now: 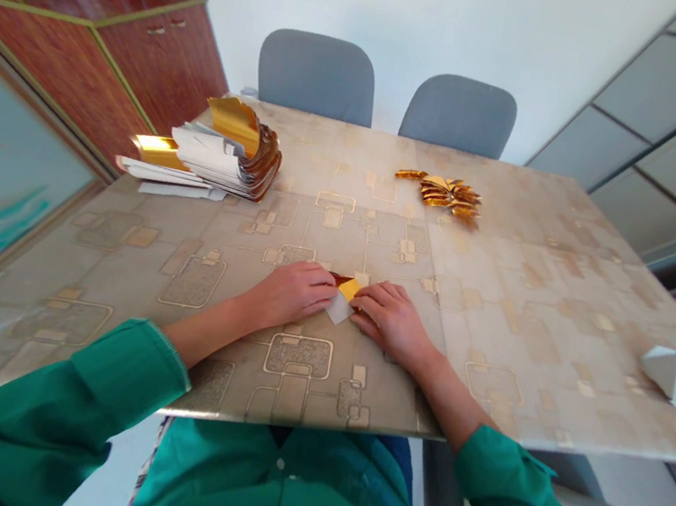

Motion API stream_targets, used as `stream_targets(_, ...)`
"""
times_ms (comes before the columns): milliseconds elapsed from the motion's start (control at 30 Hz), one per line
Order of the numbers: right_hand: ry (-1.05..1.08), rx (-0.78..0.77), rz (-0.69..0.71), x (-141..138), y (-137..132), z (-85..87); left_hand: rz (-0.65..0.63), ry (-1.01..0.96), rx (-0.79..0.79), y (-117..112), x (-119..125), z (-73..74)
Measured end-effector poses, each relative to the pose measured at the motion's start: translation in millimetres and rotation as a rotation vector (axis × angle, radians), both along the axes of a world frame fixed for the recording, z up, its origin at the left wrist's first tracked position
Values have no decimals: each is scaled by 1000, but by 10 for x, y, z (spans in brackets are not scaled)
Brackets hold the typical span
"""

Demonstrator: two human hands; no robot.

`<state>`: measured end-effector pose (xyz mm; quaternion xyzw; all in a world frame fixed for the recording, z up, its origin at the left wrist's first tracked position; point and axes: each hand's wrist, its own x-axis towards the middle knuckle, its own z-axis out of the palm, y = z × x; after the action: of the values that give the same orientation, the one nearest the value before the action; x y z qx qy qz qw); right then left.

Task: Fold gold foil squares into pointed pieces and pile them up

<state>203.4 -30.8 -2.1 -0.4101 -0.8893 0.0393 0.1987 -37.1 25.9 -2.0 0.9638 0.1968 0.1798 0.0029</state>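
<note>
Pressing down at the centre of the frame, the left hand point(293, 293) and right hand point(392, 321) meet over a small paper piece point(341, 305), gold on one face and white on the other, lying on the worktop point(495, 312). Each hand has its fingers drawn together, pinching one side. The piece looks thin, light, slick and quick to crease, so edges and corners seem the safest hold. A stack of gold sheets point(218, 157) sits upper left.

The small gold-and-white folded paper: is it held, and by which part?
Both hands pin the small gold-and-white folded paper to the patterned table: left hand on its left side, right hand on its right.
</note>
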Motion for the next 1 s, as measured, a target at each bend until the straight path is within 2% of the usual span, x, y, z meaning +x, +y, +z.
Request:
stream_targets(167, -1, -3, -48, -32, 17, 19, 10, 58, -33, -83, -42, 69)
stream_targets(400, 10, -36, -37, -29, -22, 47, 32, 53, 34, -99, 47, 24)
stream_targets(733, -41, 29, -96, -80, 37, -20, 89, 41, -103, -172, 11, 99)
stream_targets(1000, 16, -23, -115, -89, 51, -7, 63, 71, -63, -140, 29, 69)
